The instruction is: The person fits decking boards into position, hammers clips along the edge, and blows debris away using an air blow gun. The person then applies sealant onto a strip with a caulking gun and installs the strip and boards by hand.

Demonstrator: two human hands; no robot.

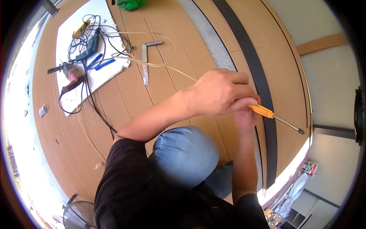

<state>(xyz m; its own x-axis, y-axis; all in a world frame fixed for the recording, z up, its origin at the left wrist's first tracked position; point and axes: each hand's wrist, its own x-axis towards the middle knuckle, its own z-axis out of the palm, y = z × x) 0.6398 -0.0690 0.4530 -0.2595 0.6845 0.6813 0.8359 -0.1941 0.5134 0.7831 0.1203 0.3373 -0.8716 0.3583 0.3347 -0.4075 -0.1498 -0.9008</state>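
My left hand [217,93] is closed on a screwdriver [261,110] with an orange handle and a metal shaft pointing to the lower right. My right hand [246,122] is raised just under and behind it, its fingers curled up and mostly hidden by my left hand, so what it grips is unclear. A pale thin cable [177,70] runs from the floor toward both hands. Below them is my bent knee [185,152] in blue denim, over brown plank flooring [133,99].
A white board [118,68] at upper left holds a drill [87,49], a pink power tool [72,74], blue markers [105,64] and tangled cords. A metal square [145,65] lies nearby, a green bag [129,4] beyond. A fan [78,215] stands lower left; dark ribbed strip [267,99] runs along the right.
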